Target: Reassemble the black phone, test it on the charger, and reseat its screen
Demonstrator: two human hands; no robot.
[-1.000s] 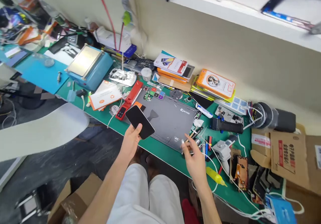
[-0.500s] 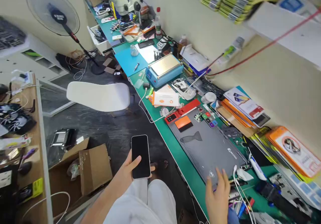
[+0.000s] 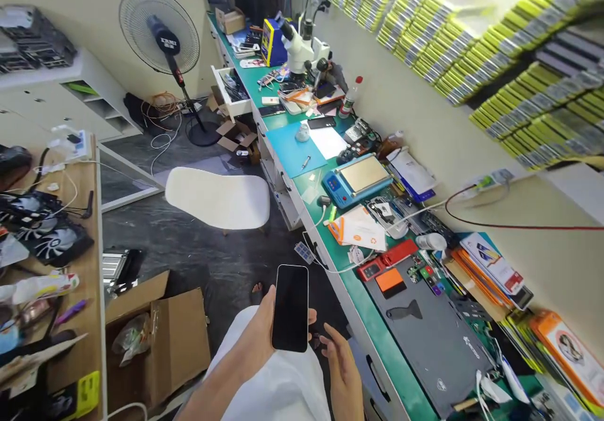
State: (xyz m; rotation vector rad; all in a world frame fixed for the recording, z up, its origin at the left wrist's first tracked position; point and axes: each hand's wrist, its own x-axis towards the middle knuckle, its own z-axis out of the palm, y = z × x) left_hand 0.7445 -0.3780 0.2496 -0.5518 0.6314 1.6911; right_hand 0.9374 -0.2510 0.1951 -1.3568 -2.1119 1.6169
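— The black rectangular smartphone with the dark glass screen, where is it?

— Low in the middle of the view, above the person's lap in white cloth, off the near edge of the long green workbench. It stands nearly upright, screen toward the camera and unlit.

— Which hand has it?

— The left hand. The fingers wrap round the back, the thumb lies along the left edge, and fingertips show at the right edge.

— And the other one?

— The right hand is just right of the phone and a little nearer, fingers loosely spread, holding nothing and not touching the phone.

— What lies on the bench close by?

— A dark grey rubber work mat to the right, with an orange and black card at its far corner. Beyond that are a red flat tool and a blue box-shaped machine with a metal top plate.

— Anything to the left?

— An open brown cardboard box on the dark floor, and farther off a white plastic chair seat and a black standing fan.
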